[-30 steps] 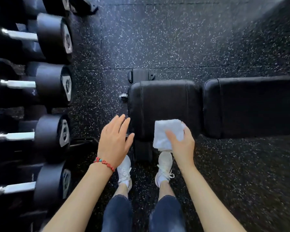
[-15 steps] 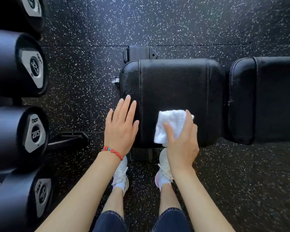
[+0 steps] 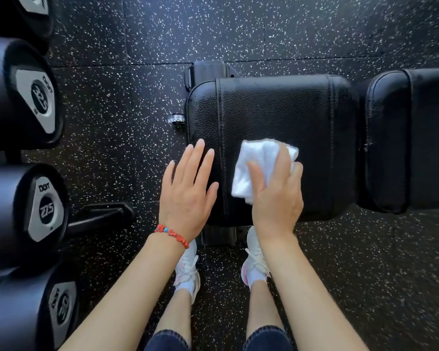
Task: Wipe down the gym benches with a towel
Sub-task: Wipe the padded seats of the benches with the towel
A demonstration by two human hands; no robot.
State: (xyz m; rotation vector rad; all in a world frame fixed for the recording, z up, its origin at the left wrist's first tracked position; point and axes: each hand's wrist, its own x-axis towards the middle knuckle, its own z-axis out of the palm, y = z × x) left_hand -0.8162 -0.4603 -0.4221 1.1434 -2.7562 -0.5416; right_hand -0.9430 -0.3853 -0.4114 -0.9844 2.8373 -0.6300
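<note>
A black padded gym bench lies across the view, its seat pad (image 3: pixel 276 115) in the middle and its back pad (image 3: pixel 416 138) to the right. My right hand (image 3: pixel 276 198) holds a folded white towel (image 3: pixel 254 158) down on the near half of the seat pad, thumb on top and fingers round its right side. My left hand (image 3: pixel 188 191), with a red bead bracelet at the wrist, is flat with straight fingers over the seat pad's left edge. Whether it touches the pad is unclear.
Black dumbbells (image 3: pixel 41 209) sit on a rack along the left, with a rack foot (image 3: pixel 99 219) jutting toward the bench. The floor (image 3: pixel 264 34) is black speckled rubber. My white shoes (image 3: pixel 186 269) stand right at the bench's near side by its frame base (image 3: pixel 218 234).
The view has closed in on the bench. Both hands moved forward onto the seat pad, and the towel went from its near edge to further in on the pad.
</note>
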